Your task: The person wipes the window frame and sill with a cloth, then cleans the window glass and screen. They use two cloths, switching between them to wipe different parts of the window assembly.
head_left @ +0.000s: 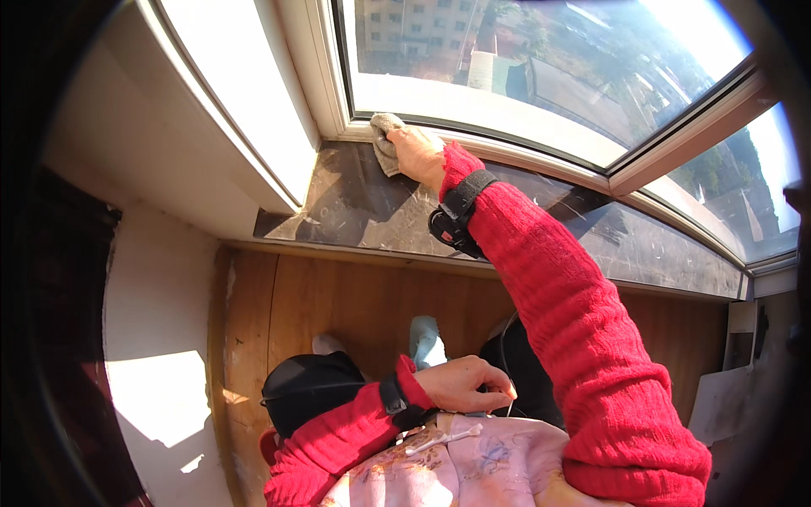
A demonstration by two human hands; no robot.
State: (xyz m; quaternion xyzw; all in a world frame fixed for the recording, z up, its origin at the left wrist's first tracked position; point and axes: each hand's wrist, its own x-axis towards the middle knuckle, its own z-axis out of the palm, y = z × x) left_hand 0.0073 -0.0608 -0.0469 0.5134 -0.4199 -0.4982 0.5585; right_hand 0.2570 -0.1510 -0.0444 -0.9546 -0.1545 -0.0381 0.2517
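My right hand presses a folded greyish-beige cloth against the lower left corner of the white window frame. The cloth's lower end hangs over the dark, scuffed stone sill. My left hand is bent in front of my waist, thumb and forefinger pinched together on a thin pale cord. Its other fingers are curled and partly hidden. Both sleeves are red knit with a black strap at the wrist; the right strap carries a small black device.
Sunlit glass rises beyond the sill, with a frame post at right. A white wall reveal borders the left. Below the sill is a brown wood surface. A light-blue object shows between my knees. White panels stand at lower right.
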